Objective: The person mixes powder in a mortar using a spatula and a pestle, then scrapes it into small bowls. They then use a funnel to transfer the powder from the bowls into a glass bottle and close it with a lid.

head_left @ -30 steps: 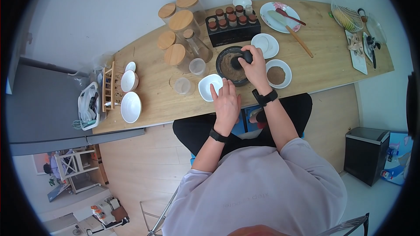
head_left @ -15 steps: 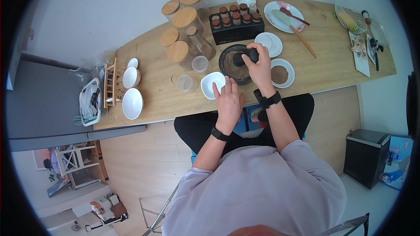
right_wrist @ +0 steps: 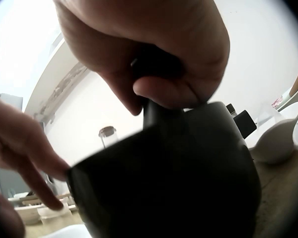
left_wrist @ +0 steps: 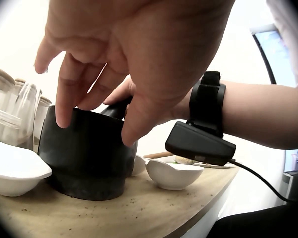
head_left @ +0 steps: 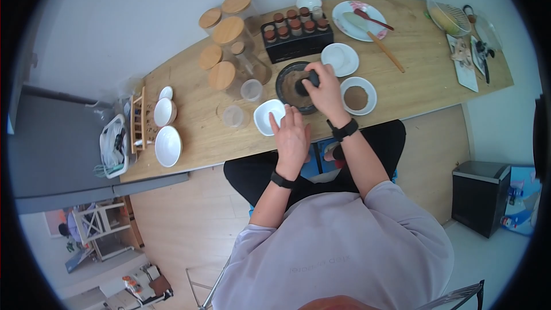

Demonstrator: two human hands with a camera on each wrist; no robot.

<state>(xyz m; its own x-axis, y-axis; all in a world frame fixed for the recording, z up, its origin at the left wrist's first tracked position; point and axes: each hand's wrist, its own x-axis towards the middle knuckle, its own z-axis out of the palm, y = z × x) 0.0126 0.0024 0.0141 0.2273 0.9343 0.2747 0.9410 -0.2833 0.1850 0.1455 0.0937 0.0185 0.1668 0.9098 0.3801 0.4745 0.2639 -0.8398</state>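
The black mortar [head_left: 279,87] with brown powder inside stands on the wooden table. The right hand [head_left: 326,93] grips the black pestle [head_left: 313,78], whose head rests in the powder. In the right wrist view, fingers and thumb of the right hand [right_wrist: 159,59] curl round the pestle above the rim. The left hand [head_left: 292,140] has its fingers extended at the mortar's near left side, beside a white square bowl [head_left: 263,120]. In the left wrist view, the left hand [left_wrist: 134,54] spreads its fingers against the mortar [left_wrist: 84,153].
A bowl of brown powder [head_left: 367,89] and a white dish [head_left: 343,60] stand right of the mortar. Behind are a black rack of jars [head_left: 298,46] and wooden-lidded canisters [head_left: 229,30]. Two plastic cups [head_left: 233,116] stand to the left, with white bowls [head_left: 168,146] farther left.
The head view has shifted slightly, so the table's things appear farther left. The right hand still grips the pestle in the mortar, and the left hand stays at the mortar's side.
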